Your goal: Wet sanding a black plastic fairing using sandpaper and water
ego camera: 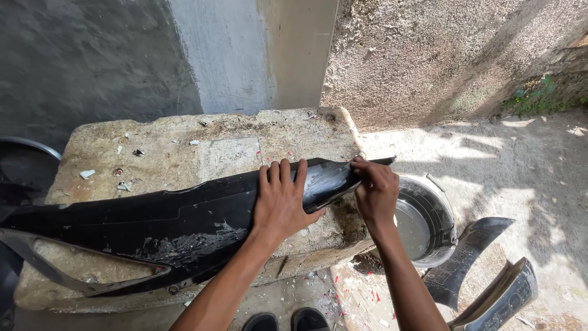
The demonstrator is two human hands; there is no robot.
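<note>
Head view: left hand [283,205] lies flat, open, pinning the black panel [184,227] on the stone slab [184,147], right hand [375,191] pinching its tip, seemingly mid-rubbing; steady pressure needed next

Glossy, scuffed black plastic panel [184,220] lies on a rough, pitted concrete block [202,141].

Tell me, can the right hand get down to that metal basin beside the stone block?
Probably yes. The right hand grips the black panel's tip right above the basin, with nothing between them; it would need to let go first.
</note>
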